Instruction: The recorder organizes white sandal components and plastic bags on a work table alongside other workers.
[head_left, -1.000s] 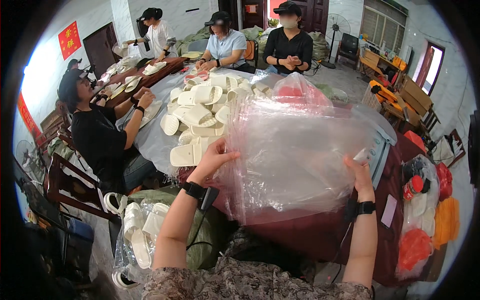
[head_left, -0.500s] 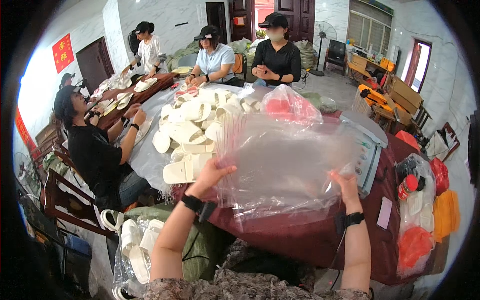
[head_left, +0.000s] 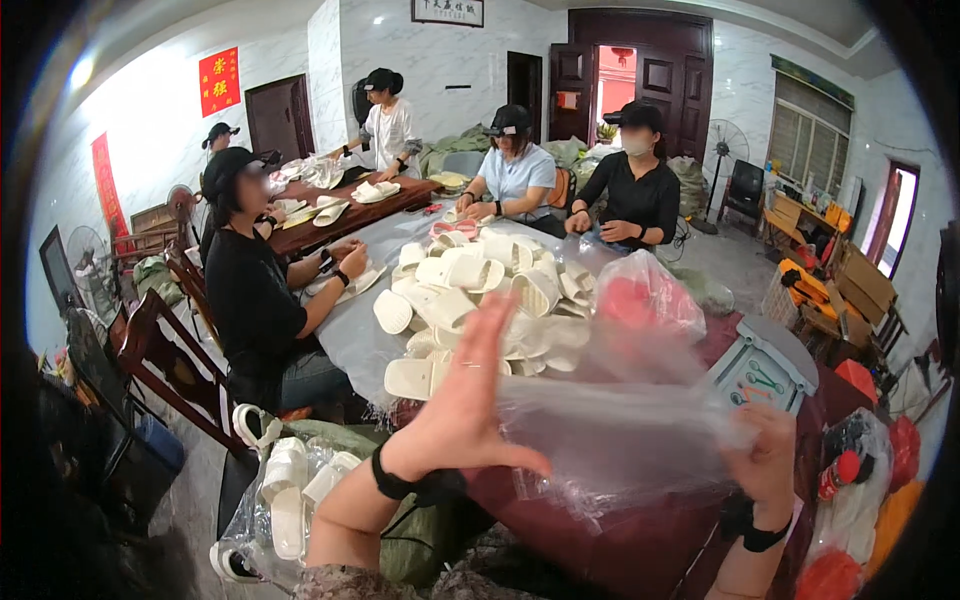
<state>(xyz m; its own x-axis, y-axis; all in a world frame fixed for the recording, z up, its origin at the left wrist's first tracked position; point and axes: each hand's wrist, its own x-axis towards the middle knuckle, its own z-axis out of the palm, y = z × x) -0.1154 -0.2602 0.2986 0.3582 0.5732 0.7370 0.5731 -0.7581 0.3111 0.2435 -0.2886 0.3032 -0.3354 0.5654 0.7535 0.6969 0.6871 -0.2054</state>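
Observation:
A clear plastic bag [head_left: 620,430], blurred in places by motion, stretches across the front of the table before me. My right hand [head_left: 765,455] is closed on its right end. At the other end my left hand [head_left: 465,400] is open, fingers raised and thumb held apart, next to the bag's left edge. Whether its palm touches the plastic I cannot tell. Beyond the left hand rises a heap of cream slide slippers [head_left: 470,272].
A grey tray [head_left: 735,372] with scissors lies at the right. Behind the bag sits a clear sack with pink contents [head_left: 650,305]. Bagged slippers [head_left: 287,510] are low at the left, near a wooden chair [head_left: 170,350]. Several people work around the tables.
My left hand has come off the bag's edge and spread its fingers upward. The right hand has closed higher around its end. The view has swung left.

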